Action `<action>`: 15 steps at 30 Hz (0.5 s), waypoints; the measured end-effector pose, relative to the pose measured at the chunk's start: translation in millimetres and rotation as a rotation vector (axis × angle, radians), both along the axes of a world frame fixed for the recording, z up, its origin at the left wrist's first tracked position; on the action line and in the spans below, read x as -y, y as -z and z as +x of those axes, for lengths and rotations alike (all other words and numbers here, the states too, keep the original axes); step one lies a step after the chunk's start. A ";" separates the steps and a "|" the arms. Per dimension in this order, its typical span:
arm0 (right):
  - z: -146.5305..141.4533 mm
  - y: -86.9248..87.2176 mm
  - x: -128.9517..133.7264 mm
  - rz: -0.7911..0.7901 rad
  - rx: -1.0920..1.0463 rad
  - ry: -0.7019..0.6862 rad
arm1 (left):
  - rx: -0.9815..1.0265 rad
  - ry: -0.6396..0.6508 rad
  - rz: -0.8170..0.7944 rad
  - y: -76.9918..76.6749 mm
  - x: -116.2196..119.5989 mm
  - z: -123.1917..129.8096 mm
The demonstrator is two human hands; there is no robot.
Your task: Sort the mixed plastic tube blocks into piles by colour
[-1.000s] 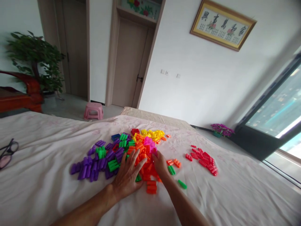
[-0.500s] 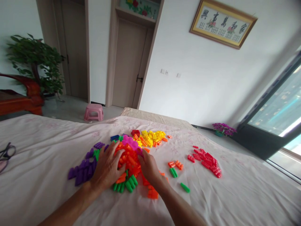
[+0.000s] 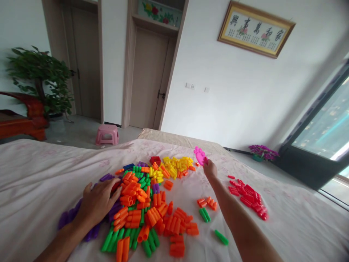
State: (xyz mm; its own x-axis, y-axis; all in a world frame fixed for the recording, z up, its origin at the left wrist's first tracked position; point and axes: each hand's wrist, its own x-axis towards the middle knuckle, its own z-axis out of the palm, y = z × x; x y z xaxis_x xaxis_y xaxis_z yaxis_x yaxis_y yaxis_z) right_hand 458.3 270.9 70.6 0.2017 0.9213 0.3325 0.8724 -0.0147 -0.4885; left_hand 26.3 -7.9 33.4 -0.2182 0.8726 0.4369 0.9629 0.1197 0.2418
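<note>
My right hand (image 3: 210, 169) is closed on a magenta plastic paw-shaped piece (image 3: 201, 155), held up over the far side of the bed. My left hand (image 3: 98, 200) rests at the left of a mixed pile, fingers curled round a red plastic block (image 3: 115, 185) that shows between thumb and forefinger. Orange tube-shaped blocks (image 3: 131, 190) lie beside its thumb, with green blocks (image 3: 117, 236) below them. Purple blocks (image 3: 69, 215) are partly hidden under that hand and forearm.
Yellow blocks (image 3: 177, 165) lie at the pile's far side, near a dark red block (image 3: 155, 160). Red blocks (image 3: 249, 196) form a separate group at right. A few orange and green blocks (image 3: 204, 214) are scattered between. Beyond the bedsheet (image 3: 289, 222) stands a pink stool (image 3: 107, 134).
My right hand has carried the magenta piece away from the pile, to the right and farther off. My left hand has moved left and down, uncovering the orange and green blocks.
</note>
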 end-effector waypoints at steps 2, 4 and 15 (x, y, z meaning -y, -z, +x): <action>13.5 3.2 -17.2 -0.047 0.019 0.053 | -0.011 0.019 0.010 2.8 -1.7 0.3; 18.4 8.9 -30.5 -0.081 0.033 0.069 | -0.023 0.039 0.016 4.2 -3.2 -0.4; -16.8 28.7 -62.4 -0.101 -0.002 -0.299 | -0.049 0.063 0.061 12.6 -6.2 -4.5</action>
State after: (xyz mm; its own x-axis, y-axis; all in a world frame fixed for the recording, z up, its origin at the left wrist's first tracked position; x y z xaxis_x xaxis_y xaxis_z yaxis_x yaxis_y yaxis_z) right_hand 441.5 333.2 41.9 -0.0829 0.9682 0.2362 0.8443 0.1941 -0.4995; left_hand 21.8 -1.7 20.8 -0.1406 0.8553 0.4987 0.9789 0.0448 0.1992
